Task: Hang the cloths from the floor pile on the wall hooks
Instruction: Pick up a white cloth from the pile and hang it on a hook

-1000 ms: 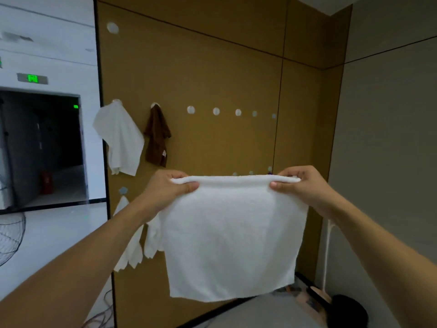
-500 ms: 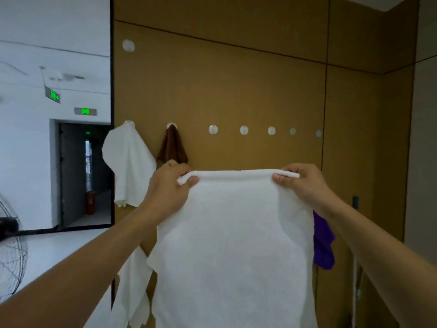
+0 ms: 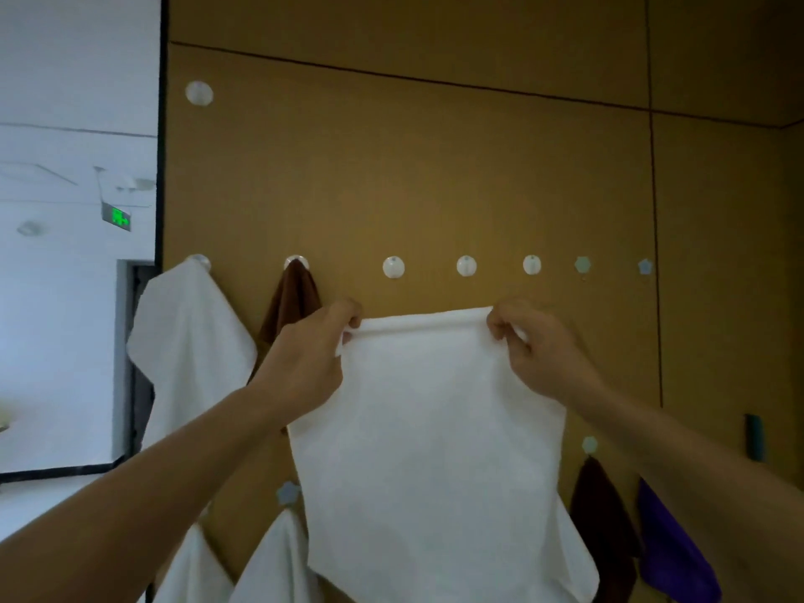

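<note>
Here we hold a white cloth [image 3: 430, 450] up before the wall, our left hand [image 3: 311, 363] pinching one top corner and our right hand [image 3: 537, 350] pinching the other, so its top edge stretches level between them. It hangs just below a row of round white hooks [image 3: 393, 267] on the brown wall panel [image 3: 435, 167]. Farther left, a white towel [image 3: 187, 341] and a brown cloth [image 3: 291, 302] hang from hooks.

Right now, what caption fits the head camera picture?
Both hands lift a white cloth toward bare wall hooks.
</note>
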`<state>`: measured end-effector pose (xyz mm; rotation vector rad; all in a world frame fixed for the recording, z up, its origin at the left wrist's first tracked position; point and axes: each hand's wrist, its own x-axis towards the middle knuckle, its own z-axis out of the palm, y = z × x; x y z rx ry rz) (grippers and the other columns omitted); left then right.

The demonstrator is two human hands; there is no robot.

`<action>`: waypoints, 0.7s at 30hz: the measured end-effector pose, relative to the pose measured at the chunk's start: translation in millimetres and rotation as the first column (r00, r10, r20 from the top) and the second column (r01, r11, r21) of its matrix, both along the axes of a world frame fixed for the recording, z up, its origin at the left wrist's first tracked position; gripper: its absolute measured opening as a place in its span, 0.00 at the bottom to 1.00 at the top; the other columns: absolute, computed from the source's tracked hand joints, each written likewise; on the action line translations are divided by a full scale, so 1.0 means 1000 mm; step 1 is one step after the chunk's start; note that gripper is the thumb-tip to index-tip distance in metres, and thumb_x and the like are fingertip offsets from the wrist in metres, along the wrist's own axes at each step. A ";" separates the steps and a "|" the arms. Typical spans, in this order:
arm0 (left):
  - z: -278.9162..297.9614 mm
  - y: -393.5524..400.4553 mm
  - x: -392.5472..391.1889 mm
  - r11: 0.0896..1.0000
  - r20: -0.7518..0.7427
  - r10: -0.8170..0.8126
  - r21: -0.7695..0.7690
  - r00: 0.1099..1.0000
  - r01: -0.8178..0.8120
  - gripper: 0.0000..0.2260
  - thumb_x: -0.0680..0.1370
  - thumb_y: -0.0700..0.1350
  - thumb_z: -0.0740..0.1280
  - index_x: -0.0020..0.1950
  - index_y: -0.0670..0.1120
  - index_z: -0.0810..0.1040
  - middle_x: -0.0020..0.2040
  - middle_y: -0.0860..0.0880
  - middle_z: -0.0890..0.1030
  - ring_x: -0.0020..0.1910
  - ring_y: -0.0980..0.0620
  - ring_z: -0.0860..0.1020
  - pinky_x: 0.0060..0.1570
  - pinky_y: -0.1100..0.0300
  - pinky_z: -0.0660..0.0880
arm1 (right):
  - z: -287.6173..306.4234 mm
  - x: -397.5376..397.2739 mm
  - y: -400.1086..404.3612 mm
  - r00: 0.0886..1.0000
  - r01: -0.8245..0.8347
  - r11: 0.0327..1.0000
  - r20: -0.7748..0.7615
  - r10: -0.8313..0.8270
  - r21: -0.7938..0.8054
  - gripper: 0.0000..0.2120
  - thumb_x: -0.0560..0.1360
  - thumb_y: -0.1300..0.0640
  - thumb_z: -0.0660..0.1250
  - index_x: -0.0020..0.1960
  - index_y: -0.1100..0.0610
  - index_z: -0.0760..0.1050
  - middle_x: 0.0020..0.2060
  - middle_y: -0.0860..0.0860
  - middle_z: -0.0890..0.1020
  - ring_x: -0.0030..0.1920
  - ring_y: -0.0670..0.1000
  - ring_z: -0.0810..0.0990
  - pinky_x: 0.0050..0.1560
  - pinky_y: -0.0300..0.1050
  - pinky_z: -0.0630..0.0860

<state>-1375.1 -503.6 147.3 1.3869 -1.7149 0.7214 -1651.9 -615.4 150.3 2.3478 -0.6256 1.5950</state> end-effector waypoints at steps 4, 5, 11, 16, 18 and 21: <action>0.007 -0.053 0.028 1.000 0.175 0.018 0.007 0.984 -0.019 0.19 0.76 0.29 0.64 0.59 0.50 0.74 0.58 0.52 0.78 0.53 0.48 0.78 0.51 0.54 0.78 | 0.000 0.026 -0.060 0.989 0.093 0.991 -0.109 -0.103 -0.092 0.24 0.72 0.74 0.64 0.55 0.49 0.84 0.43 0.49 0.80 0.42 0.53 0.78 0.42 0.49 0.77; 0.009 -0.066 0.037 1.000 0.219 0.024 0.010 0.975 -0.027 0.20 0.75 0.29 0.64 0.60 0.50 0.76 0.61 0.51 0.78 0.55 0.47 0.78 0.53 0.53 0.78 | 0.002 0.033 -0.074 0.980 0.123 0.987 -0.143 -0.137 -0.098 0.26 0.72 0.73 0.63 0.58 0.47 0.83 0.42 0.50 0.78 0.40 0.54 0.77 0.40 0.49 0.76; 0.030 -0.145 0.087 0.991 0.350 0.119 0.013 0.929 -0.132 0.29 0.76 0.32 0.64 0.72 0.57 0.72 0.70 0.47 0.73 0.53 0.43 0.80 0.52 0.50 0.79 | 0.029 0.074 -0.152 0.916 0.236 0.948 -0.277 -0.290 -0.212 0.31 0.77 0.67 0.62 0.71 0.36 0.70 0.44 0.52 0.76 0.38 0.56 0.75 0.34 0.47 0.71; 0.060 -0.192 0.113 0.977 0.383 0.201 -0.012 0.902 -0.212 0.33 0.76 0.34 0.60 0.77 0.59 0.65 0.71 0.48 0.69 0.50 0.45 0.78 0.44 0.54 0.73 | 0.062 0.111 -0.195 0.883 0.323 0.916 -0.272 -0.382 -0.239 0.32 0.79 0.65 0.58 0.73 0.34 0.65 0.55 0.54 0.76 0.39 0.55 0.72 0.38 0.45 0.64; 0.073 -0.207 0.120 0.966 0.405 0.243 -0.017 0.881 -0.259 0.34 0.76 0.35 0.59 0.78 0.61 0.61 0.70 0.49 0.68 0.49 0.47 0.77 0.43 0.56 0.70 | 0.072 0.123 -0.207 0.852 0.384 0.898 -0.292 -0.434 -0.215 0.32 0.80 0.64 0.56 0.75 0.34 0.62 0.58 0.52 0.73 0.42 0.53 0.68 0.40 0.44 0.63; 0.088 -0.228 0.126 0.949 0.426 0.301 -0.042 0.853 -0.313 0.36 0.76 0.36 0.58 0.79 0.62 0.56 0.67 0.49 0.67 0.51 0.48 0.76 0.42 0.56 0.67 | 0.085 0.139 -0.225 0.837 0.416 0.889 -0.302 -0.457 -0.192 0.33 0.79 0.64 0.56 0.75 0.33 0.60 0.57 0.51 0.71 0.47 0.55 0.69 0.42 0.46 0.67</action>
